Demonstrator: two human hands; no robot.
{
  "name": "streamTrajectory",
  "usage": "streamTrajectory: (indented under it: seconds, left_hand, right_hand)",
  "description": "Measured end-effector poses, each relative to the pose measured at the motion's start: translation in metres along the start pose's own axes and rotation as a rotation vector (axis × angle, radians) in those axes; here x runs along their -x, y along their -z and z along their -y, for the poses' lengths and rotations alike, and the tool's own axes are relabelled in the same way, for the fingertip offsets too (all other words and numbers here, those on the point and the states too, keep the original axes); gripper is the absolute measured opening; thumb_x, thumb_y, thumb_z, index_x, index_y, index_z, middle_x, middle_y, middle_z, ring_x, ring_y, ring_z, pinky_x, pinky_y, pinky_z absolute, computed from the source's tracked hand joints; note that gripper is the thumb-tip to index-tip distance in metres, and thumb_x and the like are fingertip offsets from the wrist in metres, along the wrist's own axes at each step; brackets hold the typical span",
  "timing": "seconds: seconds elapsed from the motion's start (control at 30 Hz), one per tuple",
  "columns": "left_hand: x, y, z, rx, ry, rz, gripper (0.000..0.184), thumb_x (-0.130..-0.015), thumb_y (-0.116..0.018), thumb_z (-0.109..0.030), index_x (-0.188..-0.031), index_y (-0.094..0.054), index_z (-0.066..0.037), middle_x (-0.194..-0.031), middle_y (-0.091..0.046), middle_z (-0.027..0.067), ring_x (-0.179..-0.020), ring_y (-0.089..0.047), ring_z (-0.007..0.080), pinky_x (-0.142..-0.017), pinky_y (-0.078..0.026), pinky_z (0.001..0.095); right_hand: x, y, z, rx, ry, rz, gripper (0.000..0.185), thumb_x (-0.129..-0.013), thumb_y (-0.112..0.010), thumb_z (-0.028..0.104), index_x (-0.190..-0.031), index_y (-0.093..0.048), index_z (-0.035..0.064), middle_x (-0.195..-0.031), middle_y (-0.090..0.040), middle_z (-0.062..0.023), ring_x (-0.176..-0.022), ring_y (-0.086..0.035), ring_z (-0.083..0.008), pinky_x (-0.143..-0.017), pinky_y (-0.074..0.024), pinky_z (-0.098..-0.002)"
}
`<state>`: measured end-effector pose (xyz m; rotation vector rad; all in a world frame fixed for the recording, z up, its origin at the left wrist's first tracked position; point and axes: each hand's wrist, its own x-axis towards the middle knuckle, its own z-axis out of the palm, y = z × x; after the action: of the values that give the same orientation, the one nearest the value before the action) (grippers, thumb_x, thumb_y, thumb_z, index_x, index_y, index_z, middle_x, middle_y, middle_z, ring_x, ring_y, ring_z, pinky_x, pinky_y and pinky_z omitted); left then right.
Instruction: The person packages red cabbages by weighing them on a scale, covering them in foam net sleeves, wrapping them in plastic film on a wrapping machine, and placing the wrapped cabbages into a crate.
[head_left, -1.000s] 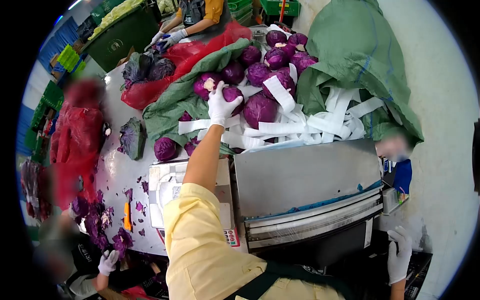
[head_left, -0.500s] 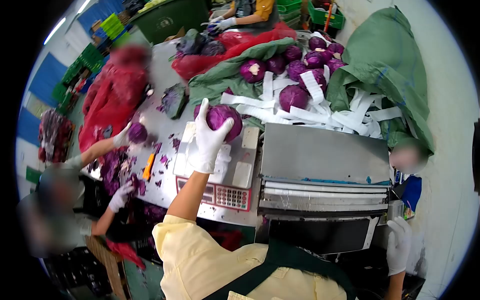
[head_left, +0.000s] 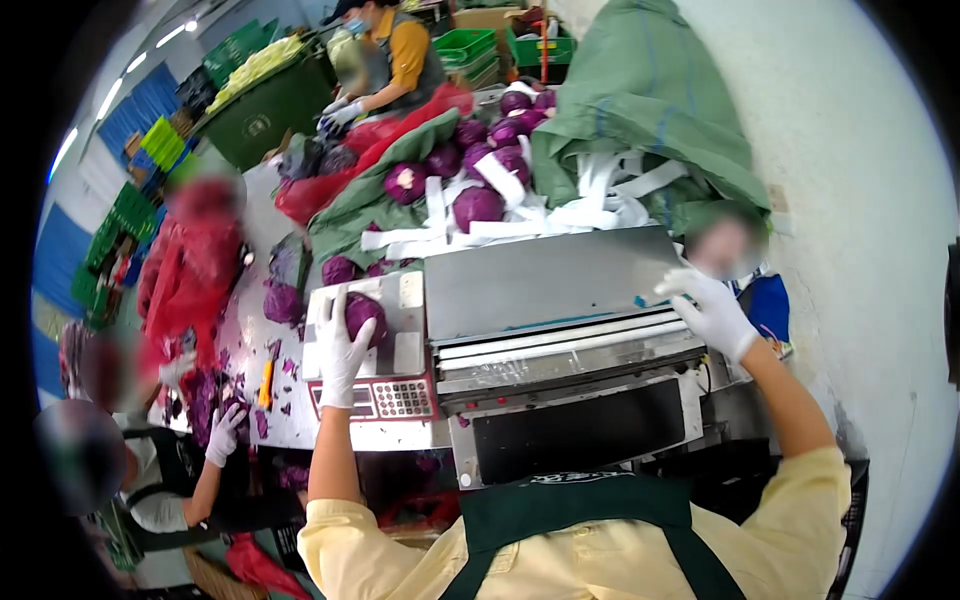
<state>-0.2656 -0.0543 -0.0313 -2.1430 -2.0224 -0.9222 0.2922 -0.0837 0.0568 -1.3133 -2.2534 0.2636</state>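
Observation:
A red cabbage (head_left: 366, 316) rests on the white plate of a weighing scale (head_left: 408, 352) with a red-rimmed keypad. My left hand (head_left: 342, 352), in a white glove, is curved around the cabbage's left and near side. To the right stands a wrapping machine with a flat metal lid (head_left: 560, 272) and white rollers (head_left: 555, 340). My right hand (head_left: 716, 312), gloved too, is at the lid's right end with its fingers stretched out and nothing seen in them. Whether the fingertips touch the lid is unclear.
Red cabbages (head_left: 478, 207) and white foam strips (head_left: 600, 205) lie behind the machine by a green sack (head_left: 660, 90). An orange-handled knife (head_left: 266, 382) and trimmings lie left of the scale. One co-worker's gloved hand (head_left: 225, 432) is at left; another person (head_left: 400, 65) works at the back.
My left hand has brought the cabbage down toward me onto the scale. My right hand has risen from the lower right to the machine's lid. A co-worker's cabbage now lies on the table.

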Motion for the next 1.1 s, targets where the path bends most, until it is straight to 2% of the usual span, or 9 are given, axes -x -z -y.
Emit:
streamTrajectory:
  seconds: [0.23,0.43,0.57,0.67,0.73,0.87,0.93,1.07,1.1]
  left_hand:
    - [-0.011,-0.013,0.019,0.073,0.099,-0.020,0.063,-0.086,-0.069,-0.023,-0.139,-0.043,-0.001,-0.139,-0.045,0.0245,-0.130,-0.043,0.0385,-0.109,-0.035,0.0409]
    - [-0.018,-0.012,0.018,0.094,0.102,-0.094,0.061,-0.086,-0.070,-0.025,-0.136,-0.047,0.001,-0.134,-0.049,0.0245,-0.127,-0.045,0.0382,-0.109,-0.035,0.0409]
    - [-0.015,-0.011,0.011,0.094,0.147,-0.070,0.062,-0.090,-0.066,-0.030,-0.140,-0.044,-0.002,-0.139,-0.046,0.0237,-0.130,-0.043,0.0356,-0.111,-0.033,0.0394]
    - [-0.009,-0.002,-0.004,0.046,0.159,-0.244,0.049,-0.090,-0.065,-0.022,-0.134,-0.050,-0.003,-0.133,-0.052,0.0185,-0.123,-0.050,0.0316,-0.105,-0.038,0.0392]
    - [-0.009,0.007,-0.035,0.305,0.251,-0.316,0.039,-0.091,-0.063,-0.015,-0.128,-0.055,-0.003,-0.127,-0.057,0.0142,-0.116,-0.054,0.0259,-0.101,-0.042,0.0360]
    - [0.000,0.025,-0.176,0.838,0.253,-0.309,0.022,-0.092,-0.061,-0.006,-0.113,-0.065,-0.002,-0.111,-0.063,0.0055,-0.104,-0.057,0.0148,-0.094,-0.045,0.0289]
    - [0.014,0.030,-0.246,1.210,0.389,-0.236,0.017,-0.093,-0.061,-0.006,-0.108,-0.066,-0.001,-0.102,-0.066,0.0038,-0.094,-0.060,0.0118,-0.088,-0.048,0.0258]
    - [0.071,0.010,-0.253,1.348,0.454,-0.073,0.013,-0.091,-0.063,-0.004,-0.104,-0.065,0.001,-0.101,-0.069,0.0054,-0.084,-0.062,0.0086,-0.076,-0.050,0.0221]
    - [0.081,0.019,-0.260,1.480,0.534,-0.101,0.012,-0.093,-0.062,-0.008,-0.103,-0.065,-0.001,-0.093,-0.067,0.0028,-0.081,-0.060,0.0067,-0.073,-0.050,0.0208]
  right_hand:
    - [-0.108,-0.047,-0.102,0.245,-0.008,0.017,0.023,-0.085,-0.053,0.015,-0.101,-0.068,0.0088,-0.105,-0.064,-0.0135,-0.101,-0.058,-0.0347,-0.092,-0.0460,-0.0418]
    - [-0.196,-0.077,-0.138,0.917,0.150,0.039,0.028,-0.086,-0.053,0.015,-0.112,-0.063,0.0172,-0.117,-0.060,-0.0065,-0.118,-0.053,-0.0254,-0.093,-0.0434,-0.0448]
    - [-0.221,-0.106,-0.157,1.009,0.245,0.000,0.026,-0.086,-0.054,0.019,-0.111,-0.063,0.0175,-0.115,-0.062,-0.0040,-0.118,-0.053,-0.0232,-0.096,-0.0417,-0.0432]
    - [-0.232,-0.111,-0.129,0.848,0.192,0.090,0.026,-0.082,-0.061,0.023,-0.108,-0.066,0.0205,-0.108,-0.063,-0.0033,-0.115,-0.055,-0.0224,-0.098,-0.0419,-0.0463]
    - [-0.217,-0.096,-0.068,0.594,0.424,-0.218,0.024,-0.081,-0.063,0.025,-0.104,-0.066,0.0180,-0.096,-0.065,-0.0018,-0.108,-0.059,-0.0215,-0.094,-0.0432,-0.0438]
    - [-0.155,-0.053,0.081,0.114,0.668,-0.171,0.014,-0.084,-0.062,0.024,-0.092,-0.063,0.0129,-0.083,-0.065,-0.0025,-0.088,-0.064,-0.0175,-0.088,-0.0442,-0.0378]
    - [-0.112,-0.072,0.097,-0.046,0.578,0.068,0.011,-0.086,-0.061,0.024,-0.089,-0.066,0.0146,-0.077,-0.065,-0.0051,-0.075,-0.066,-0.0216,-0.077,-0.0476,-0.0354]
    - [-0.054,-0.075,0.127,-0.432,0.287,0.363,0.019,-0.091,-0.056,0.020,-0.086,-0.068,0.0064,-0.070,-0.063,-0.0060,-0.062,-0.063,-0.0230,-0.055,-0.0478,-0.0361]
    - [-0.046,-0.073,0.129,-0.752,-0.021,0.475,0.023,-0.094,-0.055,0.021,-0.088,-0.068,0.0036,-0.071,-0.064,-0.0039,-0.063,-0.063,-0.0196,-0.058,-0.0483,-0.0360]
